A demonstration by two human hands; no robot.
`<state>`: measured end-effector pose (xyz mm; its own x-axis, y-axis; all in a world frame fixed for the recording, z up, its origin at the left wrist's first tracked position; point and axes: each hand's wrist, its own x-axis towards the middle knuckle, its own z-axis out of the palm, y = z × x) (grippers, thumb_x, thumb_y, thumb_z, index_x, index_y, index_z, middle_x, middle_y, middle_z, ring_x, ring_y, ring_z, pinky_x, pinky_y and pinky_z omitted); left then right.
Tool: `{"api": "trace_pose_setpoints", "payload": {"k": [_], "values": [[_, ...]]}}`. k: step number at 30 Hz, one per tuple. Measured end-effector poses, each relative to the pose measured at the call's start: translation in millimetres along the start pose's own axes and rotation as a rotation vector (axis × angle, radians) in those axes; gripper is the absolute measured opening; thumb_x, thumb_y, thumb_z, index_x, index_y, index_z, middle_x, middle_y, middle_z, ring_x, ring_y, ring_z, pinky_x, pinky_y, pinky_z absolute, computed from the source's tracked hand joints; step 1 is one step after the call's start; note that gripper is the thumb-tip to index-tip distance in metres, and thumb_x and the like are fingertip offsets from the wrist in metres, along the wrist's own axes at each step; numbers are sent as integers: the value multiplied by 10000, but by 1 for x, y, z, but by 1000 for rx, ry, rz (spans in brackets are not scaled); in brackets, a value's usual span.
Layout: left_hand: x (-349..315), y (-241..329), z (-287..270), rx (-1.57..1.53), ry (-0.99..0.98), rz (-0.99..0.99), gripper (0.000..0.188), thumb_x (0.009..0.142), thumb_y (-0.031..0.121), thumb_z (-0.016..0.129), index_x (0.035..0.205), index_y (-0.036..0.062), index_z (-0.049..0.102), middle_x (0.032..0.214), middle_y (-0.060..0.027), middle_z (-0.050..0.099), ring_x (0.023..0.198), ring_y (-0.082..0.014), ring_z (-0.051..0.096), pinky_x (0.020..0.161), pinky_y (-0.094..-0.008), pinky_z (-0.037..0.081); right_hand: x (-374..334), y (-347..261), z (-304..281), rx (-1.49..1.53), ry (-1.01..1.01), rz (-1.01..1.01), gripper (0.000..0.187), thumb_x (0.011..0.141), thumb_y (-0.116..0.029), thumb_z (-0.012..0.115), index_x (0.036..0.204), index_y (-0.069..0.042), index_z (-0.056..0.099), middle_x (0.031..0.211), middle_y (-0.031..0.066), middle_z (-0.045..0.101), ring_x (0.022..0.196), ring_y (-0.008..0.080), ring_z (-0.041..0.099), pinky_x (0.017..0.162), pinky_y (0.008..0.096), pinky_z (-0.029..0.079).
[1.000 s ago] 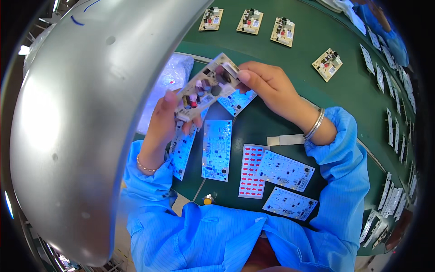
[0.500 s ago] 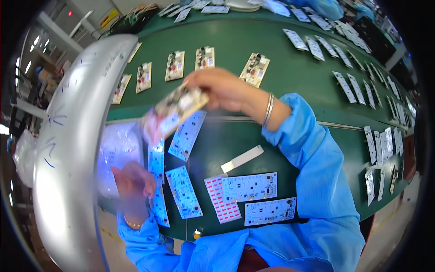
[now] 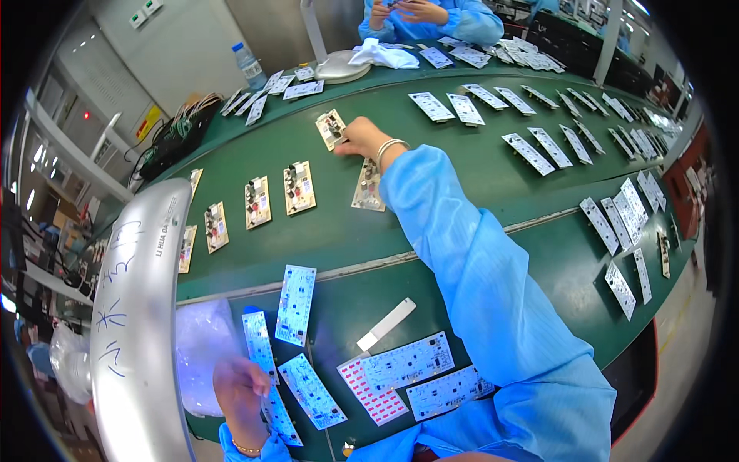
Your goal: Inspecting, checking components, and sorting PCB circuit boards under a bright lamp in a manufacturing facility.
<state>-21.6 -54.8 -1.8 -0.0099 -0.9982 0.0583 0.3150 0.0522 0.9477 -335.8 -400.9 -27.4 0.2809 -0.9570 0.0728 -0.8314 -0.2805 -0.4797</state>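
Observation:
My right hand (image 3: 360, 137) reaches far across the green bench, its fingers closed at the right edge of a tan circuit board (image 3: 331, 129) that carries tall components. Just nearer, another tan circuit board (image 3: 368, 185) lies partly behind my sleeve. My left hand (image 3: 242, 387) hovers at the near left beside a white circuit board (image 3: 260, 339), fingers loosely bent and apart, with nothing visible in them. More white circuit boards lie around it, one (image 3: 295, 304) above and one (image 3: 312, 391) to its right, lit bluish.
A silver lamp housing (image 3: 142, 308) blocks the left side, next to a plastic-wrapped bundle (image 3: 206, 354). A sheet of red arrow stickers (image 3: 377, 396) lies partly under a white board, near a pale strip (image 3: 386, 325). Rows of boards (image 3: 528, 154) cover the right. A co-worker's hands (image 3: 408, 11) work opposite.
My right hand has carried the tan circuit board from above the white boards to the bench's far side. My left hand stays near the white boards. The view has shifted.

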Motion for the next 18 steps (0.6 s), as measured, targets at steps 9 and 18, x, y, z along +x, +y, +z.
{"api": "trace_pose_setpoints", "payload": {"k": [9, 18], "values": [[5, 2, 0, -103, 8, 24, 261, 871, 290, 348, 790, 48, 406, 542, -72, 445, 410, -110, 377, 354, -227, 326, -47, 63, -58, -734, 579, 394, 506, 685, -472, 545, 946, -39, 541, 927, 117, 557, 927, 271, 491, 794, 429, 318], [7, -2, 2, -32, 5, -8, 255, 870, 284, 350, 790, 47, 406, 543, -80, 445, 409, -115, 379, 364, -230, 334, -54, 87, -42, -710, 392, 550, 436, 784, -406, 436, 1042, -58, 481, 896, 184, 578, 954, 339, 488, 928, 540, 112]]}}
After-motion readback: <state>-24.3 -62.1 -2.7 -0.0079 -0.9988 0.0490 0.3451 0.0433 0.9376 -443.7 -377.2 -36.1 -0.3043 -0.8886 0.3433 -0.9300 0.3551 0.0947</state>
